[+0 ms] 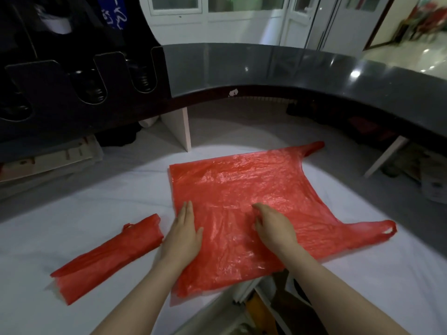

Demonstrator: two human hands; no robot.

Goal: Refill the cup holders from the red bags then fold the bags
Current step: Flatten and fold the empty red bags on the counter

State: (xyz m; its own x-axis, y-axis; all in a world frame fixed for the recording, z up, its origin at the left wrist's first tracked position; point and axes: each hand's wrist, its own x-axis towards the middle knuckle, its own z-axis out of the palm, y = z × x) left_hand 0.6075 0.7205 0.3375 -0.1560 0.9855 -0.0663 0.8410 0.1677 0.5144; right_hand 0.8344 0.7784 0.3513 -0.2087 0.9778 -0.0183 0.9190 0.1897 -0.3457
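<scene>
1. A spread red bag [242, 184] lies flat on the white counter [108, 197], at the middle of the view. It is thin, glossy plastic film, crinkled all over, with a faint crease running across it.
2. Its two loop handles lie at the right side. The upper handle [312, 147] points toward 1 o'clock and the lower handle [377, 229] toward 4 o'clock. The near edge of the bag hangs slightly past the counter's front edge at 6 o'clock.
3. The left hand [183, 235] is released. It lies palm down with straight fingers on the bag's left border, at 9 o'clock on the bag.
4. The right hand [273, 230] rests near the bag's middle with bent fingers, the tips on the film. I cannot tell whether it pinches the plastic.
5. A folded red bag [106, 259], a long narrow bundle, lies at 8 o'clock from the spread one, just beside the left hand.
6. The dark cup holders [96, 88] stand at 10 o'clock, with springs visible in their slots.
</scene>
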